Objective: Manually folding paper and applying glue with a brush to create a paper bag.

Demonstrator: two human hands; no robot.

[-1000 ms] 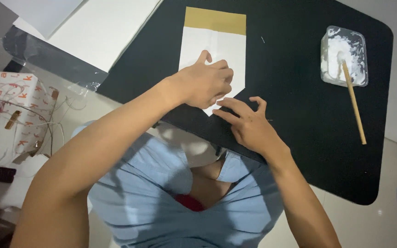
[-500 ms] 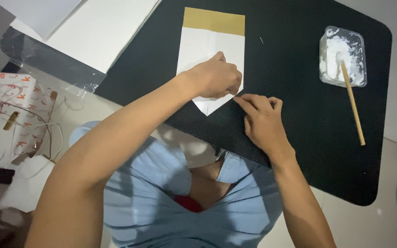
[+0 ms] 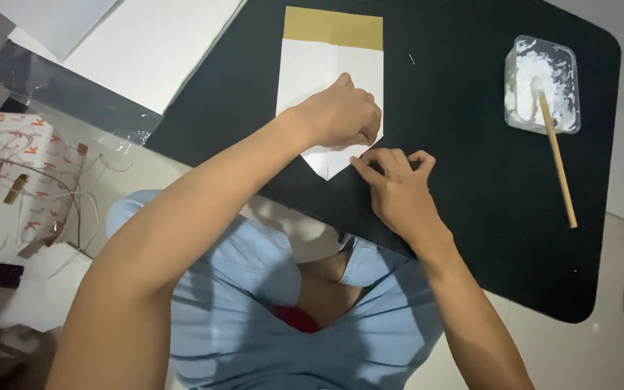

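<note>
Head view: folded paper point(image 3: 330, 79) points toward person.

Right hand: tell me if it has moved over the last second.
Yes. The right hand has slid toward the pointed bottom of the white folded paper with the tan strip; its fingertips now touch that edge on the black mat.
</note>
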